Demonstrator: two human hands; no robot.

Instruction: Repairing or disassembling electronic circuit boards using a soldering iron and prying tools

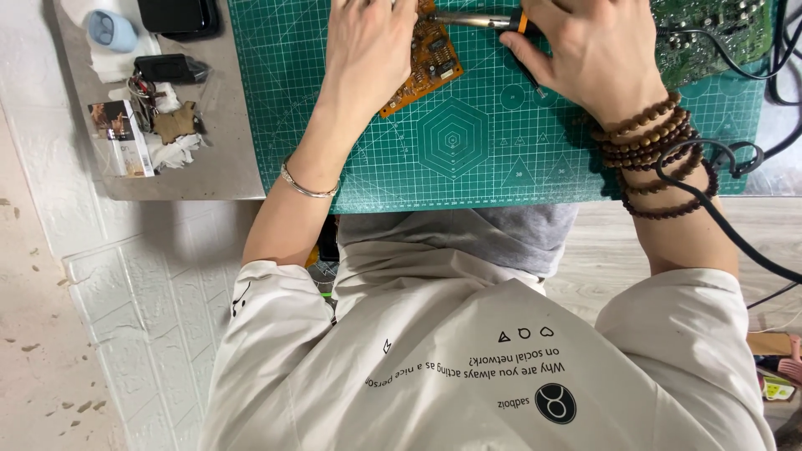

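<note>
Green gridded cutting mat (468, 159) covers most of the grey bench (225, 159); everything you're working on sits at its 12 o'clock edge.

Second green circuit board (710, 33), densely populated, lies at the mat's 1–2 o'clock corner, untouched, with black cables (735, 225) looping past your right wrist toward 4 o'clock.

Orange rectangular circuit board (430, 63) lies flat on the mat, tilted, near 12 o'clock. Your left hand (368, 50) lies palm-down over its left part, pinning it. Fingertips run out of frame, so I can't tell how they're curled.

Your right hand (597, 54) is closed around a dark soldering iron with an orange collar (484, 20), barrel lying almost level and pointing toward 9 o'clock, its front end over the orange board's top edge. The tip itself is cropped or hidden; can't tell if it touches.

Read: you're mid-soldering on the orange board, board held, iron at the joint. Next move needs a steady left-hand clamp and a fine tip angle; keep the cable clear of your beaded wrist.

Clutter at the bench's 10 o'clock: keys (146, 88), small box (125, 138), black cases.
</note>
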